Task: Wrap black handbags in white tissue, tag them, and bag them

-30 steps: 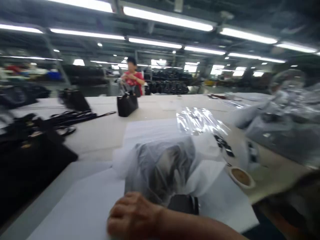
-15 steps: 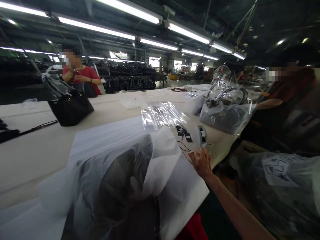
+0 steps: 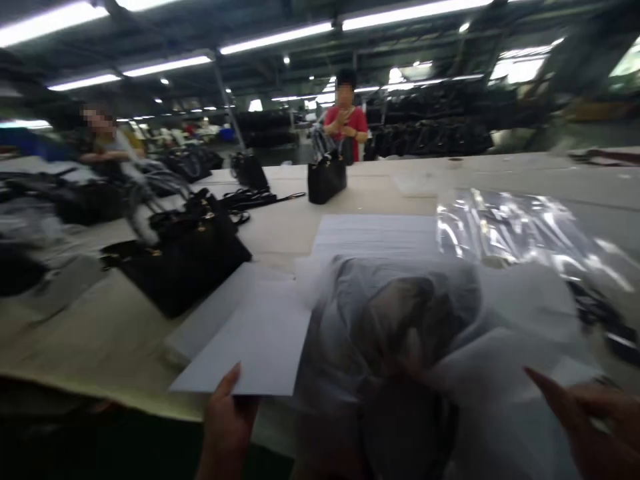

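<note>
In the head view my left hand [image 3: 229, 415] grips the near edge of a white sheet [image 3: 260, 340], thumb on top and the other fingers mostly hidden beneath. To its right stands a dark handbag [image 3: 405, 413] partly wrapped in translucent white paper [image 3: 500, 373], its upper part showing dimly through the wrapping. My right hand [image 3: 590, 413] is at the right side, over or beside this paper. One finger points forward; motion blur hides whether anything is between the fingers. More white sheets [image 3: 375, 233] lie flat behind the wrapped bag.
A black handbag [image 3: 185, 260] with wrapped handles stands at left on the table. Another black handbag [image 3: 327, 179] stands farther back, before a person in red [image 3: 353, 123]. Clear plastic bags [image 3: 525, 230] lie at right. A second person [image 3: 107, 137] is far left.
The view has swung left, so the tape dispenser and right-hand co-worker are out of sight. My left hand has come into view holding a white sheet. My right hand has drawn back toward me.
</note>
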A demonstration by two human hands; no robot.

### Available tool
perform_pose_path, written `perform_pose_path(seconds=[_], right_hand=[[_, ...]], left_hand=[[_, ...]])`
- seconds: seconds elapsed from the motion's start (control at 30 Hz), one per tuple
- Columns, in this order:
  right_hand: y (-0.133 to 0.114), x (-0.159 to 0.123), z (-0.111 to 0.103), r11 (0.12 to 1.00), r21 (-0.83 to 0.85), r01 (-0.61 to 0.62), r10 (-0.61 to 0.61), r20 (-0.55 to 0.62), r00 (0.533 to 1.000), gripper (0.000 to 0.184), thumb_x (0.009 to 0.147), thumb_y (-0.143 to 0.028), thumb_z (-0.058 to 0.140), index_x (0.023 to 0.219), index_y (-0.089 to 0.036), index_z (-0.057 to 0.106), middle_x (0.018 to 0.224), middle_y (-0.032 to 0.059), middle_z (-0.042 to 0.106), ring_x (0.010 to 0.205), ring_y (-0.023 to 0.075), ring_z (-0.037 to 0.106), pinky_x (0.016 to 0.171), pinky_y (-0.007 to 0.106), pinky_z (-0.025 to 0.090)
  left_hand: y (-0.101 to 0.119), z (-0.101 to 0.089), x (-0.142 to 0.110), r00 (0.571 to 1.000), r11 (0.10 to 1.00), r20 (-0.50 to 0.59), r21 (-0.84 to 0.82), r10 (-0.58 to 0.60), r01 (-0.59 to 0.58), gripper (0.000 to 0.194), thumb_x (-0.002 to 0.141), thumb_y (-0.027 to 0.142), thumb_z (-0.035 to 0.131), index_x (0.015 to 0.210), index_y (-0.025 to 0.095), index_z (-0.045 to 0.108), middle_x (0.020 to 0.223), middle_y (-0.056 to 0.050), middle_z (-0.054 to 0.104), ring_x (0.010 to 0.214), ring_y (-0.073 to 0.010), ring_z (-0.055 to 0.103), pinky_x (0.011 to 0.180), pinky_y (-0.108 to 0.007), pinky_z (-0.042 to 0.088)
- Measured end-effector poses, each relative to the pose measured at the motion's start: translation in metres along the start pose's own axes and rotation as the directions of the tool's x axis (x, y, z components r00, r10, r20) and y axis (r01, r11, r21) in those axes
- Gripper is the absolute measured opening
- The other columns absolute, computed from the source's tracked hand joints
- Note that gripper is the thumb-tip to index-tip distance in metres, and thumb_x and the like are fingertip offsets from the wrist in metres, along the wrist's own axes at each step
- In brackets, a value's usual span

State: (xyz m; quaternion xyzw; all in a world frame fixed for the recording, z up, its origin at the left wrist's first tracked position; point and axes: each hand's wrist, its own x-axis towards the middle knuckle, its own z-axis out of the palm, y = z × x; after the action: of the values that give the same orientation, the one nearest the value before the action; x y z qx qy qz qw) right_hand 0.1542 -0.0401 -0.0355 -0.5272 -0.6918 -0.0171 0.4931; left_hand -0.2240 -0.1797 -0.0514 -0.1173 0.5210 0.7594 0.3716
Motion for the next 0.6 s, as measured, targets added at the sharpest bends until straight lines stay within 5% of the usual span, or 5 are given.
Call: perform_pose_path(seconds=[0.03,0.1,0.17,0.27,0.6], right_hand=[[-0.029,-0.005,0.015,0.971,0.162,0.176,-0.204,0.173,0.964,0.029,0.084,-0.048,0.052,0.063,-0.029,0.052,0.054,0.0041,0.052,0.047,0.0165,0.046,0.048,0.034,0.033],[-0.088,-0.019,0.048,0.860,0.392,0.328,-0.452,0.282,0.847,0.025,0.089,-0.036,0.051,0.065,-0.026,0.051,0.057,0.0007,0.053,0.053,0.0142,0.051,0.051,0.029,0.041],[-0.140,-0.030,0.083,0.694,0.545,0.470,-0.665,0.235,0.709,0.011,0.090,-0.023,0.049,0.095,-0.020,0.059,0.083,0.0059,0.064,0.081,0.0171,0.059,0.070,0.029,0.048],[-0.189,-0.039,0.132,0.582,0.566,0.584,-0.793,0.234,0.563,0.032,0.093,-0.014,0.041,0.124,-0.015,0.049,0.115,0.0108,0.059,0.108,0.0221,0.051,0.088,0.036,0.044],[-0.237,-0.047,0.199,0.397,0.751,0.527,-0.869,0.124,0.479,0.034,0.091,-0.005,0.032,0.064,-0.016,0.050,0.068,0.0049,0.052,0.067,0.0166,0.044,0.061,0.029,0.041]], left_hand=[[0.006,-0.003,-0.002,0.997,0.999,-0.076,-0.031,0.016,-0.019,0.040,0.085,0.012,0.053,0.124,0.017,0.050,0.087,-0.004,0.067,0.073,-0.0155,0.064,0.064,-0.025,0.056],[0.013,-0.001,-0.005,0.986,0.995,-0.166,-0.089,0.025,-0.040,0.043,0.081,0.004,0.050,0.124,0.013,0.050,0.077,-0.003,0.068,0.066,-0.0159,0.065,0.060,-0.025,0.057],[0.018,0.005,-0.008,0.985,0.990,-0.171,-0.134,0.016,-0.039,0.043,0.081,0.003,0.047,0.123,0.009,0.050,0.074,-0.005,0.068,0.064,-0.0175,0.065,0.060,-0.028,0.058],[0.025,0.007,-0.010,0.988,0.985,-0.149,-0.174,-0.042,0.015,0.040,0.082,0.003,0.045,0.122,0.006,0.051,0.074,-0.008,0.068,0.065,-0.0197,0.067,0.066,-0.032,0.059],[0.032,-0.030,0.006,0.995,0.964,0.094,-0.258,-0.039,0.062,0.040,0.086,0.024,0.053,0.125,0.013,0.050,0.097,-0.012,0.069,0.092,-0.0283,0.066,0.077,-0.041,0.058]])
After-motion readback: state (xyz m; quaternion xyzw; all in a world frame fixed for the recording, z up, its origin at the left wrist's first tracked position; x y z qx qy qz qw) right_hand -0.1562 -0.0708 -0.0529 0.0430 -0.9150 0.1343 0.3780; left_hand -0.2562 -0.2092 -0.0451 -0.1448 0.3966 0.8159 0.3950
